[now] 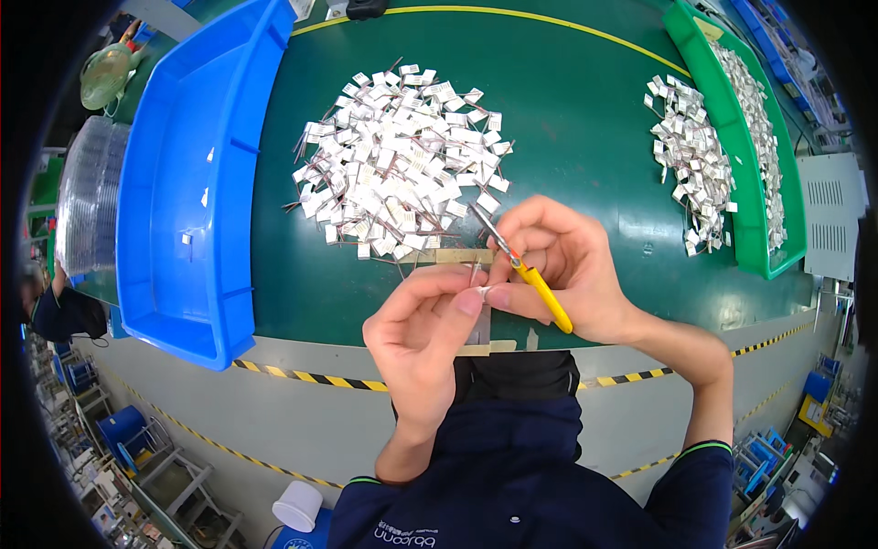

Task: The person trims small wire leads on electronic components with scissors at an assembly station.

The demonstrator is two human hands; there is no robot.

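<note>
My left hand (422, 322) is closed in a pinch on a small white piece (484, 292), with fine wires beside it. The thumb and finger of my right hand (565, 274) meet the same piece. Across the right hand's fingers lies a slim metal-tipped tool with a yellow handle (547, 299), its tip pointing up and left; its exact kind is unclear. Just beyond both hands spreads a big pile of white tagged parts with short dark wires (393, 165). Beneath the hands, strips of tan tape (448, 256) stick to the green table (567, 119).
A blue bin (187, 210) with a few white bits stands at the left, beside a stack of clear plastic trays (90, 197). On the right, a second pile of white parts (692, 160) lies against a green bin (782, 256) holding more. The table's front edge runs under my wrists.
</note>
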